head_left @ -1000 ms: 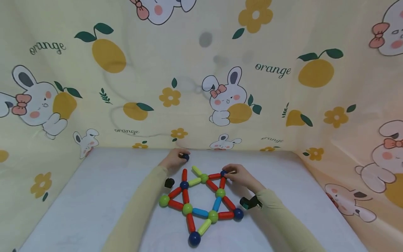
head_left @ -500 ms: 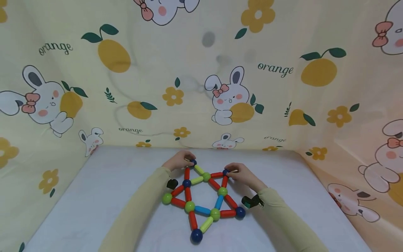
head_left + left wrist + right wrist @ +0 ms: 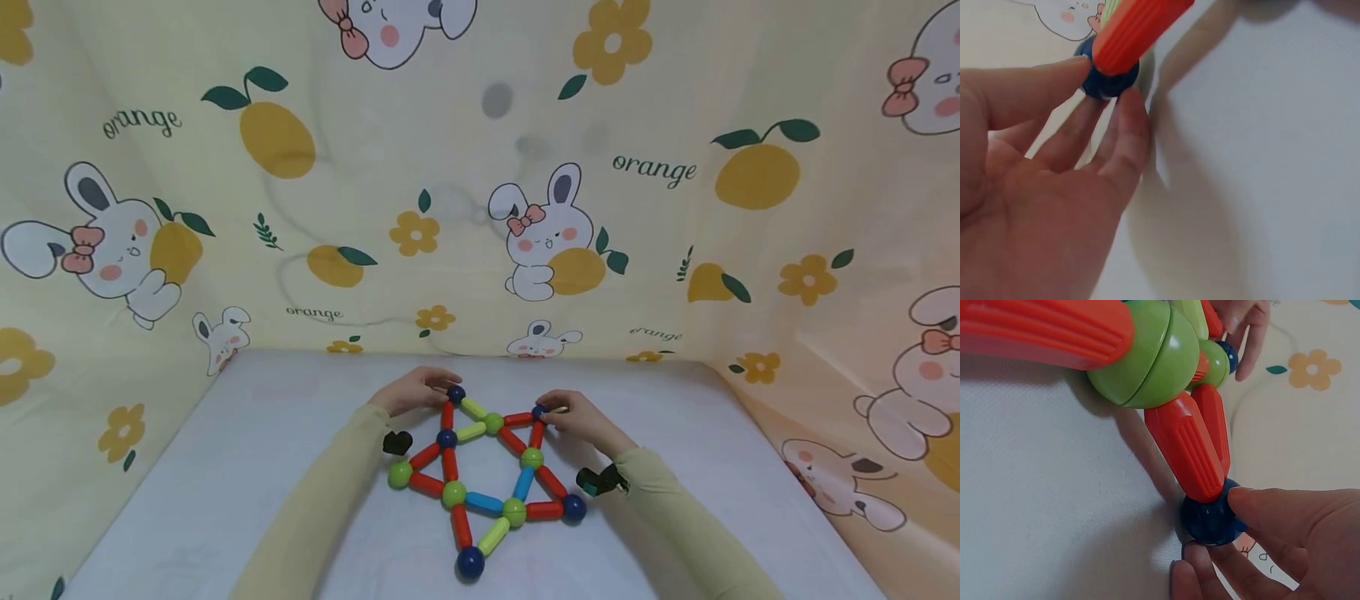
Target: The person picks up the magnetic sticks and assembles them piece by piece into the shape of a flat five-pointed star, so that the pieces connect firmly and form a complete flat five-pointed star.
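Observation:
A star-shaped frame of magnetic rods and balls lies on the white table. My left hand point(image 3: 411, 392) is at its far left tip, where thumb and fingers hold a dark blue ball point(image 3: 1107, 78) between them. A red rod point(image 3: 1135, 37) and a yellow-green rod point(image 3: 472, 408) meet that ball. At the far right tip, my right hand point(image 3: 577, 417) pinches another dark blue ball point(image 3: 1213, 515), joined to two red rods point(image 3: 1185, 447). Green balls point(image 3: 532, 457) and blue rods point(image 3: 484, 502) form part of the inner ring. A larger dark blue ball point(image 3: 470, 564) marks the near tip.
Behind the table point(image 3: 262, 475) hangs a cream cloth point(image 3: 450, 167) printed with rabbits and oranges, which also covers both sides. A green ball point(image 3: 400, 474) forms the left tip, and a dark blue ball point(image 3: 573, 507) the right one.
My left hand has brought its dark blue ball right and nearer, onto the free ends of the red and yellow-green rods. My right hand has stayed on its ball.

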{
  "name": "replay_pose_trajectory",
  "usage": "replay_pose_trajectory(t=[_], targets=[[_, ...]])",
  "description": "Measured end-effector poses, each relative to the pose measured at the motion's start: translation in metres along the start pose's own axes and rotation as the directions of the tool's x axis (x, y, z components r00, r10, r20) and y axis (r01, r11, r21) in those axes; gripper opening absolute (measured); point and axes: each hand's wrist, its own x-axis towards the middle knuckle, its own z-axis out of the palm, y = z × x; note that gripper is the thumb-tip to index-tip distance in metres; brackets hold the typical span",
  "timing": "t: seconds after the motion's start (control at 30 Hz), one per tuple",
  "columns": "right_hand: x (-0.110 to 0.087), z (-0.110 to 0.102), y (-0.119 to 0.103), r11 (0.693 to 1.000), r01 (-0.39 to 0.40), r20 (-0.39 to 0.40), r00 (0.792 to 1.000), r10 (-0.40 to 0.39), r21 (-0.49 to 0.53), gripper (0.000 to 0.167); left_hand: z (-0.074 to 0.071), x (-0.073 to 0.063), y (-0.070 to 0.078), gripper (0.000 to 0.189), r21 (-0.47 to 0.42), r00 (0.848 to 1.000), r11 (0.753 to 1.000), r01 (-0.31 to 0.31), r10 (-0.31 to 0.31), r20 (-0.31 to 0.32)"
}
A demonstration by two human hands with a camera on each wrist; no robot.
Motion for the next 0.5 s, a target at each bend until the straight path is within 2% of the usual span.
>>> replay_pose_trajectory(t=[0.1, 0.23, 0.5], targets=[[0.000, 0.001, 0.001, 1.000, -0.005, 0.003, 1.000, 0.005, 0.010, 0.031, 0.000, -0.002, -0.004, 0.047, -0.028, 1.000, 1.000, -0.005, 0.005, 0.014], [0.000, 0.001, 0.003, 1.000, -0.010, 0.002, 1.000, 0.009, 0.012, 0.030, 0.001, 0.000, -0.007, 0.050, -0.037, 1.000, 0.999, 0.006, -0.006, 0.000], [-0.001, 0.000, 0.000, 1.000, 0.002, -0.006, 1.000, -0.001, 0.008, 0.030, 0.000, 0.003, -0.011, 0.047, 0.031, 1.000, 0.999, -0.021, 0.022, -0.015]])
